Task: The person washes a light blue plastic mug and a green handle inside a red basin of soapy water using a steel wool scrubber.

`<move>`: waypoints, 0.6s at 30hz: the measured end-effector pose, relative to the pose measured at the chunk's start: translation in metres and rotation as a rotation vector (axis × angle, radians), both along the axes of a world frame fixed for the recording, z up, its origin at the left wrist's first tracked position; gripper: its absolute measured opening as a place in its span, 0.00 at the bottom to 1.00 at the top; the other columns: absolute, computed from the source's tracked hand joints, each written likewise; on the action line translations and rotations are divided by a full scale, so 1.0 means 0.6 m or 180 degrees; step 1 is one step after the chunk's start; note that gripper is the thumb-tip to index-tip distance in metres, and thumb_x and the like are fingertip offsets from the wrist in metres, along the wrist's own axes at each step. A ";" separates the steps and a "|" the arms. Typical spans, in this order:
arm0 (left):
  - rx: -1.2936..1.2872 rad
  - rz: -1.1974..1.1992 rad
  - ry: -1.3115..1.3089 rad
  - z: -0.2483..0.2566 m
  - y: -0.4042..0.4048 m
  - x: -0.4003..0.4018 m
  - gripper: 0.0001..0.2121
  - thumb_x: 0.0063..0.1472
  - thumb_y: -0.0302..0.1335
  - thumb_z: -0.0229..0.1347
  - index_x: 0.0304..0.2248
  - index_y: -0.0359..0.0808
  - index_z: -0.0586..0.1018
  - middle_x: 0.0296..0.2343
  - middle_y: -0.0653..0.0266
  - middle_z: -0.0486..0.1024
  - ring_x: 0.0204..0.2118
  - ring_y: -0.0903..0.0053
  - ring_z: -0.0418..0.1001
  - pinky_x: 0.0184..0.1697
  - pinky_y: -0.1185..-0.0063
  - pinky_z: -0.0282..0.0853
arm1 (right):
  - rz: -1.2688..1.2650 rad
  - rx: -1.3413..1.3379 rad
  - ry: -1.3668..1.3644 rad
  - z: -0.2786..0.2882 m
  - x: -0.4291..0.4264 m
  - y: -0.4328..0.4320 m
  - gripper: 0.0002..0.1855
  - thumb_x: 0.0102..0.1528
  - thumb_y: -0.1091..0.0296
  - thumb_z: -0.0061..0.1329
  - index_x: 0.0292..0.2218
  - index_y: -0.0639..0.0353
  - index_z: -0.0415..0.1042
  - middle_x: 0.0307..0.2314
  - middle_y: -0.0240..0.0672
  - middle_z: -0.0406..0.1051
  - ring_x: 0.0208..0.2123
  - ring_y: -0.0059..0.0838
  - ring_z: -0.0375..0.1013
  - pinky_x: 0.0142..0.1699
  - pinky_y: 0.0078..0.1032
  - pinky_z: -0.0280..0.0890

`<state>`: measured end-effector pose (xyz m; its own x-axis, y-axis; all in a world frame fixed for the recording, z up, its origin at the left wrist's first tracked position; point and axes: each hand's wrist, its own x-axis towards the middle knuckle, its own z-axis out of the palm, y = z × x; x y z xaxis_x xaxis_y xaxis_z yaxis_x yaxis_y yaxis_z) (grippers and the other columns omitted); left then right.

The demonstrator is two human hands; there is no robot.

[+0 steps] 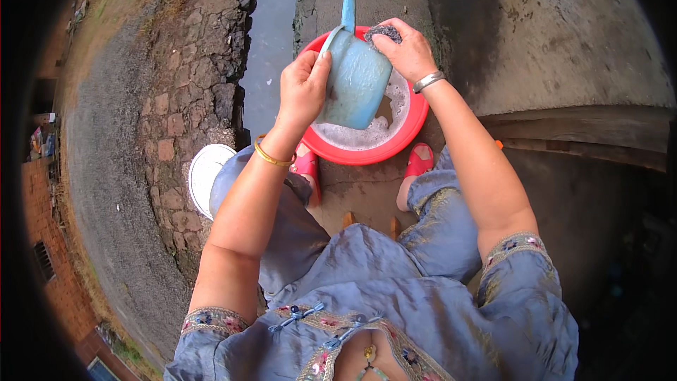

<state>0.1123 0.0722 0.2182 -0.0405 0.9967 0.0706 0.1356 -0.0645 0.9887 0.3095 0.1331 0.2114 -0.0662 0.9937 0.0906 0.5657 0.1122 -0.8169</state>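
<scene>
A light-blue plastic dipper [355, 82] with a long handle is held tilted above a red plastic basin [362, 156]. My left hand [305, 84] grips the dipper by its rim, thumb on the outer wall; the handle points away from me. In my right hand [406, 50] is a grey scouring pad of metal wire [383, 34], pinched beside the dipper near the handle's base. Cloudy water with white suds [349, 137] fills part of the basin. Whether the pad touches the dipper cannot be told.
The basin stands on concrete between my feet in red sandals [421, 160]. A water-filled channel [270, 47] runs to the left, with a rough stone edge [180, 121] beyond. A round white lid or container [207, 177] is by my left knee. A concrete ledge [576, 121] lies to the right.
</scene>
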 end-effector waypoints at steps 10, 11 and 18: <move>-0.0243 0.0422 -0.0360 -0.013 0.031 -0.022 0.15 0.63 0.33 0.49 0.22 0.30 0.72 0.14 0.74 0.64 0.18 0.90 0.61 0.19 0.83 0.58 | 0.0899 0.2671 -0.1150 0.037 -0.087 -0.104 0.14 0.46 0.66 0.54 0.36 0.59 0.70 0.36 0.41 0.72 0.38 0.41 0.73 0.44 0.30 0.67; -0.0236 0.0400 -0.0381 0.003 0.027 -0.014 0.15 0.63 0.33 0.49 0.22 0.30 0.72 0.14 0.74 0.64 0.18 0.90 0.61 0.19 0.83 0.58 | 0.0809 0.2748 -0.1260 0.030 -0.077 -0.088 0.15 0.46 0.65 0.54 0.36 0.60 0.70 0.36 0.41 0.72 0.38 0.41 0.73 0.44 0.30 0.67; 0.0755 0.0092 0.1083 -0.007 0.006 0.000 0.15 0.63 0.31 0.49 0.21 0.31 0.69 0.12 0.69 0.66 0.13 0.86 0.64 0.16 0.81 0.62 | 0.0067 0.0244 0.0407 -0.003 -0.021 -0.043 0.17 0.47 0.65 0.53 0.37 0.64 0.69 0.30 0.42 0.73 0.33 0.39 0.74 0.41 0.26 0.66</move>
